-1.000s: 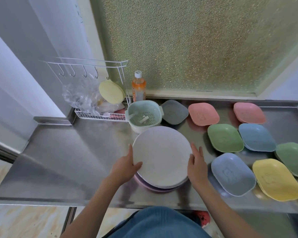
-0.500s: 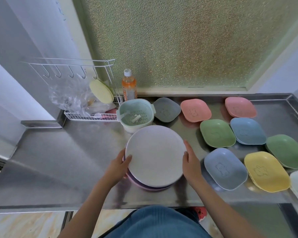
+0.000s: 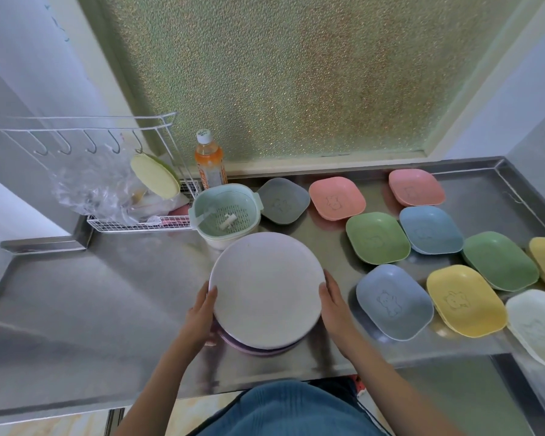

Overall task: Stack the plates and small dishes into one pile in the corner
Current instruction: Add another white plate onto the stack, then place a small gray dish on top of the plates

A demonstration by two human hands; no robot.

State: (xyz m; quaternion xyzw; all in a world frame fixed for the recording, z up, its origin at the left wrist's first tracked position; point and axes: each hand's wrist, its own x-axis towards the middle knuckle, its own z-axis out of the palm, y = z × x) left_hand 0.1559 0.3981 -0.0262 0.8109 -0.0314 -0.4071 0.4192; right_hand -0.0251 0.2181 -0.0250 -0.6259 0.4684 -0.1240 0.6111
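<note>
A pile of round plates stands near the front of the steel counter [image 3: 107,294], a white plate [image 3: 266,291] on top and a pink one [image 3: 258,349] showing beneath. My left hand [image 3: 199,313] grips the pile's left rim, thumb on the top plate's edge. My right hand [image 3: 334,303] holds the right rim. Several small square dishes lie singly to the right, among them a grey dish [image 3: 283,201], a pink dish [image 3: 336,198], a green dish [image 3: 377,237], a blue dish [image 3: 394,302] and a yellow dish [image 3: 466,300].
A mint strainer bowl [image 3: 225,215] stands just behind the pile, touching or nearly touching it. An orange bottle [image 3: 209,162] and a white wire rack [image 3: 139,221] with a plastic bag sit at the back left corner. Bare steel lies left of the pile.
Both hands stay on the sides of the pile, and it has barely shifted against the strainer bowl. My view has swung a little to the right.
</note>
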